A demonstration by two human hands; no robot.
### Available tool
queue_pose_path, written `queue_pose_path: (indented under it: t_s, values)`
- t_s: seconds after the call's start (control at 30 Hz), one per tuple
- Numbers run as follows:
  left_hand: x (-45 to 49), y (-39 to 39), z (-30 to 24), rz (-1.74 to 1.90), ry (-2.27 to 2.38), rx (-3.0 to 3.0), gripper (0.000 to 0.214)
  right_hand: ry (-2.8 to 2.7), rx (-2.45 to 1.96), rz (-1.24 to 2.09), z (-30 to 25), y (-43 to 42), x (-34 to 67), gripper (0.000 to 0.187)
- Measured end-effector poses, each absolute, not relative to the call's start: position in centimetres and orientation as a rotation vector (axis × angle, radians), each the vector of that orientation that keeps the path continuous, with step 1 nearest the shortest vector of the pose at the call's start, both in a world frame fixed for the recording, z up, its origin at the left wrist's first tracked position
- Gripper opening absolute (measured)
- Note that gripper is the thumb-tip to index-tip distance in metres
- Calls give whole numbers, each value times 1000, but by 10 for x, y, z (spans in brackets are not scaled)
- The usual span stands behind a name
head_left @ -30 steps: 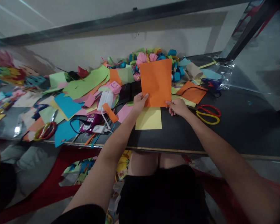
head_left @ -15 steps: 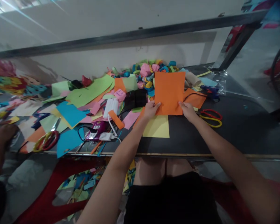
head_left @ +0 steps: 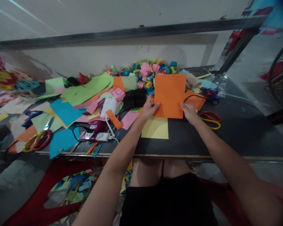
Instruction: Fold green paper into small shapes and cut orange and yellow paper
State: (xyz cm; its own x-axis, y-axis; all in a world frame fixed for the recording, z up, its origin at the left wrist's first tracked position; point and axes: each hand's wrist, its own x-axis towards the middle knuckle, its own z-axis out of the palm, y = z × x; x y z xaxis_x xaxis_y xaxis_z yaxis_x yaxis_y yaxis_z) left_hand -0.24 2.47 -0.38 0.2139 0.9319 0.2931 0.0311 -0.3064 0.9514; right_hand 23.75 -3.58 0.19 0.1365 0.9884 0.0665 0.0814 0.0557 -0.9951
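An upright orange sheet of paper point(head_left: 170, 94) is held in front of me by its lower corners. My left hand point(head_left: 150, 108) is at its left edge, thumb on the front and fingers partly showing beside the edge. At the lower right corner, my right hand point(head_left: 189, 112) pinches the sheet, its other fingers curled. Below lies a yellow sheet point(head_left: 155, 128) on the dark table. Scissors with red and yellow handles point(head_left: 212, 120) rest just right of my right hand. Behind the orange sheet is a heap of small folded paper pieces point(head_left: 146, 69).
Left of my arms are a purple power strip point(head_left: 93, 130), a white power bank point(head_left: 108, 107), blue paper point(head_left: 66, 112) and a second pair of scissors point(head_left: 39, 139). A glue gun point(head_left: 210, 94) lies at the right. A fan point(head_left: 281, 69) stands beyond the table's right end.
My view has swung slightly, so most things sit a little further left. The left hand's fingers have lifted and spread along the sheet's edge. Another person's hand at far left has mostly left view.
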Motion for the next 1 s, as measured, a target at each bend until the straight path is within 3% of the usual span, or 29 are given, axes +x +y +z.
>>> queue_pose_path:
  t_s: [0.1,0.17,0.33,0.43,0.67,1.0]
  values:
    - [-7,11,8,1443,1010,2025,85,-1126,-1350,849,4,-38,233,57]
    - [-3,-3,14,1340,932,2436,83,-1097,-1373,750,5,-41,229,60]
    - [32,-34,9,975,602,2979,31,-1116,-1385,727,10,-50,216,61]
    - [41,-39,3,1043,591,3005,31,-1108,-1418,807,13,-53,211,60]
    - [25,-44,8,1078,630,2847,28,-1235,-1287,1375,18,-60,205,59]
    - [22,-72,30,859,404,2943,30,-958,-1302,1228,5,-44,219,37]
